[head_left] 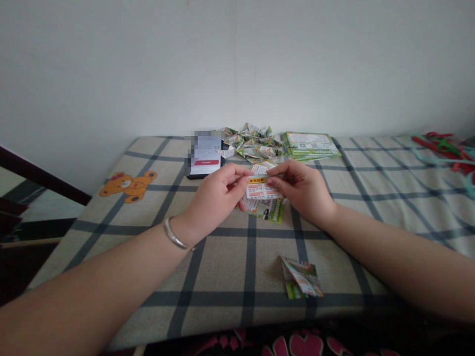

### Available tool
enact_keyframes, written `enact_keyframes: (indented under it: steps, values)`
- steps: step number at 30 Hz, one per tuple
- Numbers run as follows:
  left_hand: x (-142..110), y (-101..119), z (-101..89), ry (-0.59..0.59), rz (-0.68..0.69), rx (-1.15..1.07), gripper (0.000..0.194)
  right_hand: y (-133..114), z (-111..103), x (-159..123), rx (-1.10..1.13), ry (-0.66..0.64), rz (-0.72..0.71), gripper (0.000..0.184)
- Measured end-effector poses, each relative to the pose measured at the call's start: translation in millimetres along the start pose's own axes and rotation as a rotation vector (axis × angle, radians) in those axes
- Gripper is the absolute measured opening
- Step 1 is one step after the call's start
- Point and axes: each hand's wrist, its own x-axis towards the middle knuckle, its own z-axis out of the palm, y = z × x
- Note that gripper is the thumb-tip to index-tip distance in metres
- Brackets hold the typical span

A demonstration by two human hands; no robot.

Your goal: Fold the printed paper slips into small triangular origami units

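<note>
Both hands meet over the middle of the table on a printed paper leaflet [264,210], green and white with a yellow strip and orange print. My left hand [227,188] pinches its left side between thumb and fingers. On the upper right edge, my right hand [302,190] grips it the same way. Part of the sheet is folded over, and its lower part hangs or lies beneath; I cannot tell which. Nearer the front edge lies a folded piece of the same paper [301,278], creased into an angular shape.
Behind my hands is a pile of folded papers [256,141]. A stack of flat leaflets [311,145] lies to its right, a phone [205,160] to its left. Red and green strips [445,148] lie far right. A bear picture [128,186] marks the checked tablecloth [218,267].
</note>
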Motion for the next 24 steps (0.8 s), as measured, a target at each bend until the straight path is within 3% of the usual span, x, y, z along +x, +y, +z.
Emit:
enact_keyframes:
  steps: [18, 24]
  values:
    - [-0.7, 1.0, 3.0, 0.036, -0.026, -0.004, 0.009, -1.4, 1.4, 2.5, 0.028, 0.003, 0.080, 0.035]
    - [-0.6, -3.1, 0.1, 0.035, 0.047, 0.110, 0.012, -4.8, -0.8, 4.8, -0.005, -0.039, 0.047, 0.026]
